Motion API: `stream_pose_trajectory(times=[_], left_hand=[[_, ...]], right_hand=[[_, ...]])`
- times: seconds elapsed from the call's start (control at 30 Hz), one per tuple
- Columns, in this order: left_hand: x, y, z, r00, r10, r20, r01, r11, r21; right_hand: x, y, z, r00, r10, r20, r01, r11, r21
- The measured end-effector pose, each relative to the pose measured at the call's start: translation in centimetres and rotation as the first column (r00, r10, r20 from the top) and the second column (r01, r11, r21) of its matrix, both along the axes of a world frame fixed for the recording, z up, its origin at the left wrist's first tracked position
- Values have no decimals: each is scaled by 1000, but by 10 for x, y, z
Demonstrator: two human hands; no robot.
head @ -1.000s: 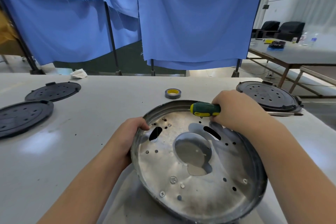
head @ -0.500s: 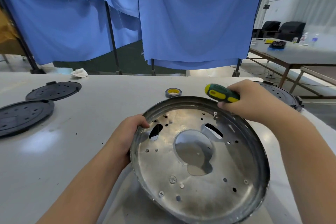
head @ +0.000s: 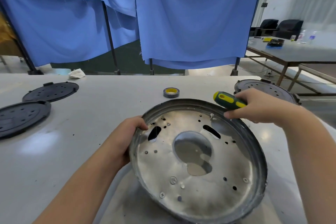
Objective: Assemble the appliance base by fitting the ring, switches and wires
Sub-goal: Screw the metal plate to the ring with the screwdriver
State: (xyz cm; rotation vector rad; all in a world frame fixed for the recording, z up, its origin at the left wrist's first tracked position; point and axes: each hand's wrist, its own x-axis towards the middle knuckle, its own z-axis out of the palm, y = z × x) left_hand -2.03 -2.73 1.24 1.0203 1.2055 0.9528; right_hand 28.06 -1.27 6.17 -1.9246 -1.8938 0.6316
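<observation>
A round, shallow metal base pan [head: 198,162] of dull, scuffed silver sheet lies tilted on the pale grey surface [head: 91,123], its raised rim darker and rough-edged. The pan's floor is pierced by many small round holes, two dark oblong slots and a large central opening shaped like a circle with a lobe at its near side; a few cross-head screws sit flush near the near edge, and one small pale screw [head: 212,115] stands upright by the far rim. Nothing else lies inside the pan. The left hand [head: 123,138] grips the pan's left rim, thumb hooked over the edge onto the inner face and the other fingers curled beneath. The right hand [head: 258,105] is closed round a screwdriver [head: 230,101] with a smooth green-and-yellow plastic handle that points up and left; the shaft is hidden by the hand, and the fingertips [head: 229,114] rest at the pan's far right rim. Beyond the pan a small roll of dark tape [head: 171,92] with a yellow core lies flat. Two matte black perforated discs [head: 36,103] lie at far left, and another dark perforated disc [head: 263,87] sits behind the right hand. A crumpled white cloth [head: 76,74] lies at the far edge, before draped blue fabric screens [head: 181,20].
</observation>
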Motion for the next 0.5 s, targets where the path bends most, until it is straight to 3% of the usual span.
stream_pose_trajectory(times=[0.1,0.2,0.5], left_hand=[[-3,3,4,987,-75,-140,76,997,8],[-2,8,5,906,-172,-386,185,983,-4],[-1,1,-2,865,-140,-482,214,971,103]], right_hand=[[-2,3,-5,996,9,94,-10,1000,5],[-1,5,-7,993,6,117,-8,1000,11],[2,8,-10,995,37,91,-33,998,-49]])
